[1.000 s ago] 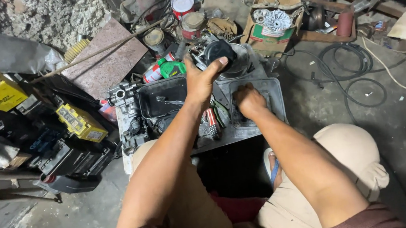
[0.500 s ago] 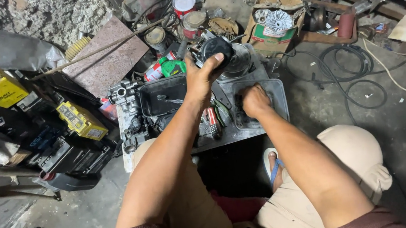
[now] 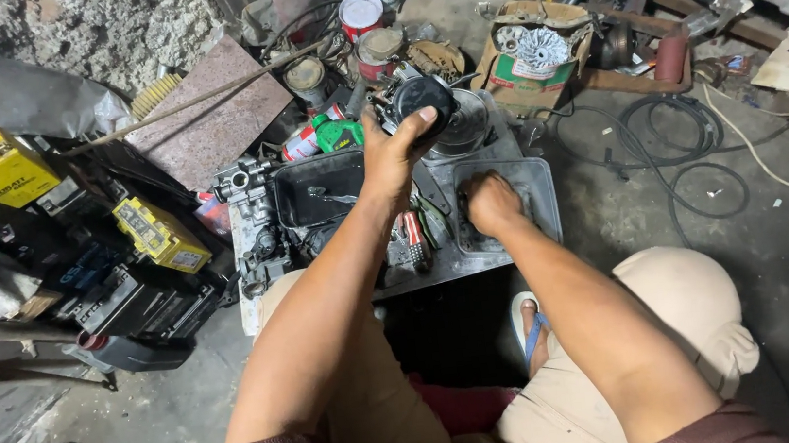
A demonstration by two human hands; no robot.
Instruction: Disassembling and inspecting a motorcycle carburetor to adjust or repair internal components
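1. L hand [image 3: 394,153] was wrapped round a black round motor part [image 3: 421,101], held above the tray [image 3: 539,198].
2. R hand [image 3: 490,204] was clenched in the tray's R compartment; whether it gripped anything, can't tell.
3. Risk: part likely greasy, one-hand hold; could slip onto the metal bowl [image 3: 466,126] or cans [image 3: 360,12] nearby.
4. Risk: cluttered bench; the elbow could knock the spray can [image 3: 414,239].

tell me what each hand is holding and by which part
Left hand holds a black round engine part by its near edge; right hand is a fist in the grey tray, contents hidden.
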